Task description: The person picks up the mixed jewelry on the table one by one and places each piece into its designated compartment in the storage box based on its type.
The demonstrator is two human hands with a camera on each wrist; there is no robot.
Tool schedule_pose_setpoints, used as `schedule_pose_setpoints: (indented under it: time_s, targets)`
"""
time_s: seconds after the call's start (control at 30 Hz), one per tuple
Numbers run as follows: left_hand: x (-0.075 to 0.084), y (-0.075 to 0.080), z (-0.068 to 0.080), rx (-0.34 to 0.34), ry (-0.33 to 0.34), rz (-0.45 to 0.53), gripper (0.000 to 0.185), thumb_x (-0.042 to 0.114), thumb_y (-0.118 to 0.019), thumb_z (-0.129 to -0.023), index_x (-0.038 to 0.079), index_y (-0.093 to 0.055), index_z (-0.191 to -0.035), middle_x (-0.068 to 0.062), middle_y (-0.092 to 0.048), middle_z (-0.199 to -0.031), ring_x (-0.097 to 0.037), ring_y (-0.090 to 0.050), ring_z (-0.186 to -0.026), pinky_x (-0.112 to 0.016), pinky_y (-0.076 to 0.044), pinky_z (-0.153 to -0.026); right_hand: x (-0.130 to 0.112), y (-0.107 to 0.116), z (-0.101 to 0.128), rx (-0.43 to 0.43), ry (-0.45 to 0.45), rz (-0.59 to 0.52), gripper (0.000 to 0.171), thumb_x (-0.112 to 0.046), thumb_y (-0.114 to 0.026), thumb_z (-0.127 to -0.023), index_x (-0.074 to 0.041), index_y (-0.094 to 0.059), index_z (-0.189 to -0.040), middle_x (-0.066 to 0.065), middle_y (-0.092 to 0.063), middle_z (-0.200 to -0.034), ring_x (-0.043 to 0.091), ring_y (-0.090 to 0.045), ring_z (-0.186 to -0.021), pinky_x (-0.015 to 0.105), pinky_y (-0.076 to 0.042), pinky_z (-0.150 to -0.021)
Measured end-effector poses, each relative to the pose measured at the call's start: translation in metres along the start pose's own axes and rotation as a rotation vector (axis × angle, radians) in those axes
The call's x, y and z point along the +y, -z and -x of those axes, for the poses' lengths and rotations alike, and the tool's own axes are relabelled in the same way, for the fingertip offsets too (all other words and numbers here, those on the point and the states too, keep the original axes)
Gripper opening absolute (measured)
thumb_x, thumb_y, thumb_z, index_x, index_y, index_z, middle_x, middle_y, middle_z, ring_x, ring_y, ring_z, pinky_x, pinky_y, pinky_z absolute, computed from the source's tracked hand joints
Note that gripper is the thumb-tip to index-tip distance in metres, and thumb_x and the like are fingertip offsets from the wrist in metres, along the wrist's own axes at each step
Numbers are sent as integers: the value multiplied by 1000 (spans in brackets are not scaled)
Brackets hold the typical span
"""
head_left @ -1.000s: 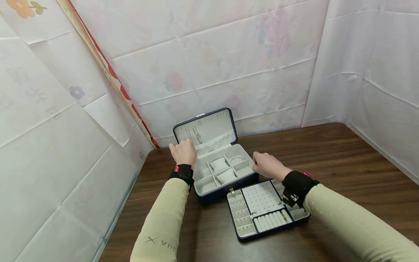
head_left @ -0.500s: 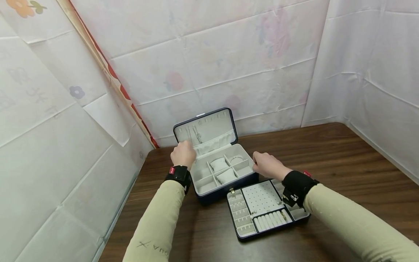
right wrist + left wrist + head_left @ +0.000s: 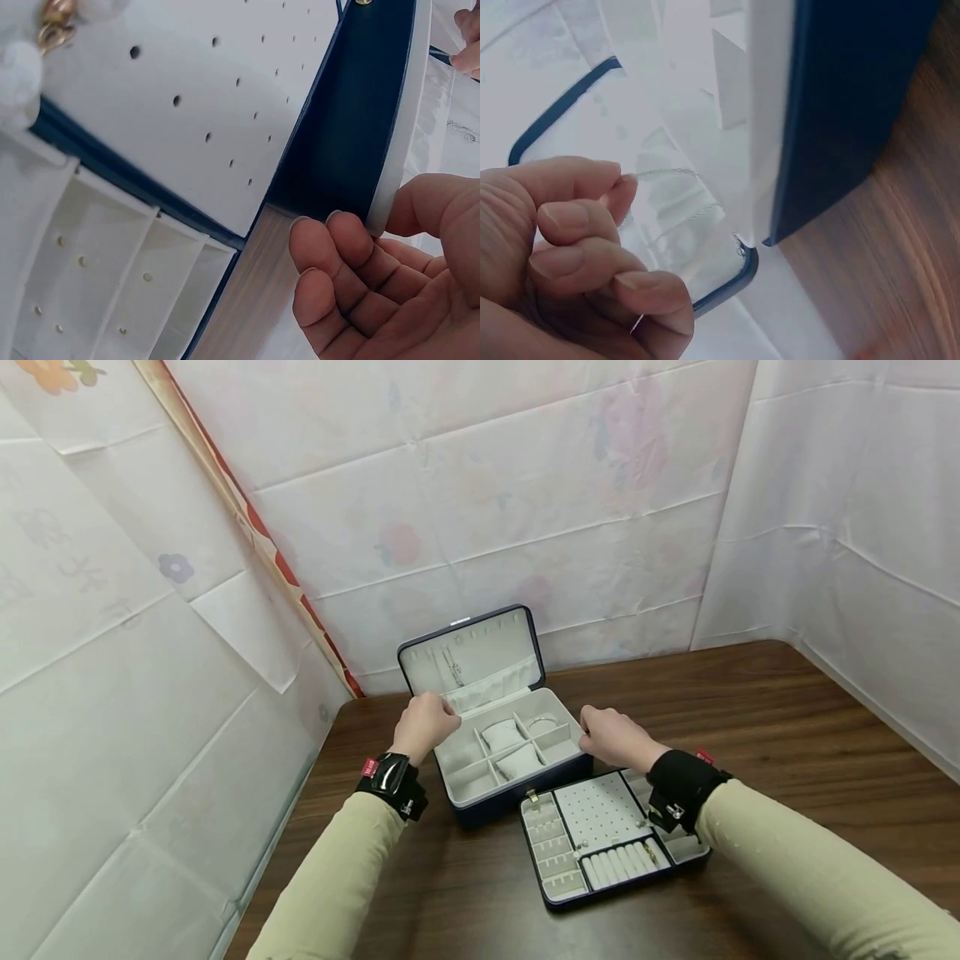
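An open navy jewelry box (image 3: pixel 517 789) with a pale lining stands on the brown table, its lid (image 3: pixel 480 647) upright behind it. My left hand (image 3: pixel 426 724) hovers at the box's back left corner. In the left wrist view its thumb and forefinger (image 3: pixel 592 217) pinch a thin silver chain (image 3: pixel 667 173) that runs toward the lid's lining. My right hand (image 3: pixel 611 737) grips the box's right side. In the right wrist view its thumb (image 3: pixel 424 206) lies on the rim and its fingers curl against the navy wall (image 3: pixel 352 135).
The box's lift-out tray (image 3: pixel 551 893), with a perforated panel and ring rolls, lies on the table in front of the box, under my right wrist. Two small cushions (image 3: pixel 502 737) and a bangle (image 3: pixel 542 723) sit in the box. Draped sheets enclose the table at left, back and right.
My left hand has come down and slightly right from the lid to the box's back left corner, and its forearm has swung left. The right hand has not moved.
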State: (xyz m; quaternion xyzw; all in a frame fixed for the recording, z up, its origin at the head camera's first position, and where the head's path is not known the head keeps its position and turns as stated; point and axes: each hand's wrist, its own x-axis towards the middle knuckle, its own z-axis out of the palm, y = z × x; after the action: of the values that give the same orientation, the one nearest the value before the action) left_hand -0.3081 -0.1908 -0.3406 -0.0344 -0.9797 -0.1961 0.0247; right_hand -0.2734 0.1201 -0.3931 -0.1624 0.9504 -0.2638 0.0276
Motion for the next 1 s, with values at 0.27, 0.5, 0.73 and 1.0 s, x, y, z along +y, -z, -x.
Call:
schedule_pose_setpoints:
  time_s: [0.27,0.5,0.73,1.0]
  targets:
    - [1,8,6,-27,-88,136,30,20,-67,-92,13,-63,-64,5,-46,-69,-14,-38,-62,-29,-33,-61,0,1,1,-24,-18,-7,2,-7,-55,-97,-5,-54,-95,6,-55,-76,17,-49,-60,30,-38,-56]
    - [9,20,8,-20,-60,251,20,26,-67,-93,11,-79,-97,-6,-72,-97,-18,-59,-79,-31,-47,-69,-1,7,3,-33,8,14,5,-6,-53,-98,-5,-58,-96,5,-59,-78,17,-50,-59,30,-38,-57]
    - [13,30,7,34,-106,307,20,27,-69,-94,10,-79,-96,-5,-70,-89,-19,-59,-79,-32,-48,-71,-4,9,4,-10,21,65,6,-7,-55,-98,-6,-60,-94,4,-59,-78,17,-50,-62,30,-38,-58]
    - [22,47,8,61,-138,423,18,26,-69,-97,11,-78,-96,-1,-67,-79,-21,-59,-73,-34,-48,-69,-12,4,-1,187,111,205,11,-5,-59,-96,-6,-62,-86,6,-58,-75,20,-52,-64,33,-41,-55]
